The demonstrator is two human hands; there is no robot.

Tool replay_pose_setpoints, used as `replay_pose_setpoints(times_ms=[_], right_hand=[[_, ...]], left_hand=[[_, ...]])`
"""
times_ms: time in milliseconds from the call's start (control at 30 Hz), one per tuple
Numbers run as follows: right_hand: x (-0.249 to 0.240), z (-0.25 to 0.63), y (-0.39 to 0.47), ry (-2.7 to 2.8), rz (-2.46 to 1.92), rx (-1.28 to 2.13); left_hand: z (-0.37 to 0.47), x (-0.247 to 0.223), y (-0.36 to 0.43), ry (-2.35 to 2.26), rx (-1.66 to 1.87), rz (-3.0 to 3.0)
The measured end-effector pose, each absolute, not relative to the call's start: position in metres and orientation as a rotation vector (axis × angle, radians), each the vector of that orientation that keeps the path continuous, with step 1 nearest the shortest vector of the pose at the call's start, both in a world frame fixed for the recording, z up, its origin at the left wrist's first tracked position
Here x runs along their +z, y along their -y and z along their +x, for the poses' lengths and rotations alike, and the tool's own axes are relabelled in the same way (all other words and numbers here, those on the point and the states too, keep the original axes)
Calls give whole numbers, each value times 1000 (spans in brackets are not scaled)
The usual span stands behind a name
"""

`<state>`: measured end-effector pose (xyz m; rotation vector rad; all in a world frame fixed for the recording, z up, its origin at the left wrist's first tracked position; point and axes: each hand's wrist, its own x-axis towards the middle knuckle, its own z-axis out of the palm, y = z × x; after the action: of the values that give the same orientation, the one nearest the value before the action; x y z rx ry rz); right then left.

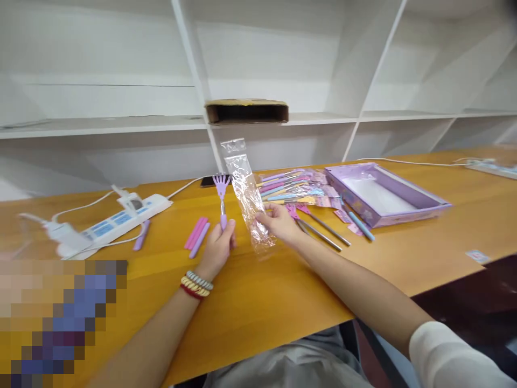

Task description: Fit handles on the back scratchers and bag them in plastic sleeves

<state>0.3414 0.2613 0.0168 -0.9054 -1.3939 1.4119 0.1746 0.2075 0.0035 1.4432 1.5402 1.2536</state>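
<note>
My left hand (pixel 219 243) is closed around the handle of a purple back scratcher (pixel 222 188), its clawed head pointing up. Between thumb and fingers, my right hand (pixel 279 221) pinches a long clear plastic bag (pixel 243 186), which looks empty and stands tilted just right of the scratcher. Left of my left hand lie pink handle grips (pixel 196 233) and a purple grip (pixel 199 240). Just beyond my right hand are bagged back scratchers (pixel 288 186) in several colours. Pink-headed scratchers with bare metal rods (pixel 323 233) lie beside my right forearm.
A purple open box (pixel 355 202) stands at the right, with a blue grip (pixel 361 225) against it. At the left is a white power strip (pixel 117 223) with cables and another purple grip (pixel 141 235). A phone (pixel 210 181) lies behind; a cardboard box (pixel 247 112) sits on the shelf.
</note>
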Motion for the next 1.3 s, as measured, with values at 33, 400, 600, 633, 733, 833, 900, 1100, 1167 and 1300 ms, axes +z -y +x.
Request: replay_pose_setpoints(times_ms=[33, 400, 600, 633, 733, 833, 900, 1100, 1167, 1300], right_hand=[[13, 336, -258, 1376, -908, 1433], [6, 338, -239, 1276, -798, 1499], [10, 346, -231, 1352, -701, 1602], [10, 348, -230, 1380, -667, 1611], [11, 352, -228, 1480, -555, 1607], [9, 353, -227, 1600, -517, 1518], [7, 354, -226, 1706, -551, 1393], [3, 363, -224, 2137, -562, 1361], [5, 366, -222, 2234, -524, 1476], [11, 367, -219, 2282, -464, 1606]], left_hand=[[174, 2, -208, -1463, 1327, 1343], [190, 9, -202, -1114, 1350, 1151], [188, 13, -204, -1072, 1488, 1114], [187, 13, -204, -1079, 1499, 1112], [185, 12, -205, -1088, 1525, 1132], [186, 13, -203, -1074, 1546, 1140], [186, 15, -201, -1068, 1557, 1121], [180, 18, -200, -1081, 1603, 1005], [179, 17, -202, -1069, 1619, 921], [177, 16, -203, -1100, 1538, 888]])
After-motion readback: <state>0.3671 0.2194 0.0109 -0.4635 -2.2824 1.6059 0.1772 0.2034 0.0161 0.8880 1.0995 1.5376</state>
